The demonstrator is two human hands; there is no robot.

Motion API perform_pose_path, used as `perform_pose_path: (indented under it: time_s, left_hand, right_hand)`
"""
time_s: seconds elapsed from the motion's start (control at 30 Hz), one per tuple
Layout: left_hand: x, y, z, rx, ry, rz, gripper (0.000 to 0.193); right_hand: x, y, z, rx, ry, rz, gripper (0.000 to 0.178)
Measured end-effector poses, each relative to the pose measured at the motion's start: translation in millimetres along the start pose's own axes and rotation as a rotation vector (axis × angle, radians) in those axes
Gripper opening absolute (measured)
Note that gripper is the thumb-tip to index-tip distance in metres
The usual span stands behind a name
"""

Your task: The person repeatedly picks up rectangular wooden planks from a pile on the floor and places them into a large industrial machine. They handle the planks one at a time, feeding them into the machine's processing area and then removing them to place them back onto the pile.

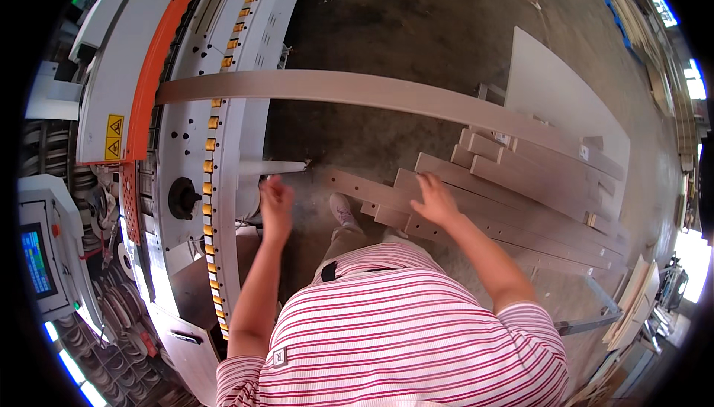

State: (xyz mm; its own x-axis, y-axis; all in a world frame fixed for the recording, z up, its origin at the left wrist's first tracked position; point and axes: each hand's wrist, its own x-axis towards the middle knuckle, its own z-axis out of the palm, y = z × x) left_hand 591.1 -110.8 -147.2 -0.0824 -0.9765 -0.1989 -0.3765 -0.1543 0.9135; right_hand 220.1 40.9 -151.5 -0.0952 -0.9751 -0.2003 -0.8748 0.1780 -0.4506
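My left hand (277, 205) is raised beside the machine's edge, close to a short grey support arm (279, 166). Its fingers are loosely bent and a little apart, and I see nothing in them. Over the near end of a stack of grey-brown boards (446, 176) is my right hand (436, 200), fingers spread and gripping nothing; whether the fingertips touch the boards I cannot tell. One long board (357, 89) stretches from under the machine's orange-edged housing (158, 57), across the yellow rollers (210, 144), to above the stack on the right.
A control panel with a lit screen (36, 258) stands at the left. Behind the stack leans a large pale sheet (554, 87). Near the lower right is a metal frame (595, 318), with more panels (636, 299) beyond it. My shoe (342, 210) is on the floor between machine and stack.
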Motion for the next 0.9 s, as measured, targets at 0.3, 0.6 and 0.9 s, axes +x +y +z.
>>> perform_pose_path:
  time_s: [0.3,0.6,0.9]
  left_hand:
    - [-51.0,-25.0,28.1,-0.345,-0.320,-0.604,0.019]
    - [-22.3,-15.1,35.6,-0.959,-0.687,-0.365,0.045]
    - [42.5,-11.9,-54.4,-0.006,-0.078,0.492,0.040]
  right_hand:
    - [66.5,-47.6,122.7,-0.222,-0.104,-0.177,0.037]
    - [50.3,-147.2,6.9,0.356,-0.128,-0.296,0.063]
    - [-22.5,-83.4,-61.0,0.234,-0.150,-0.341,0.064]
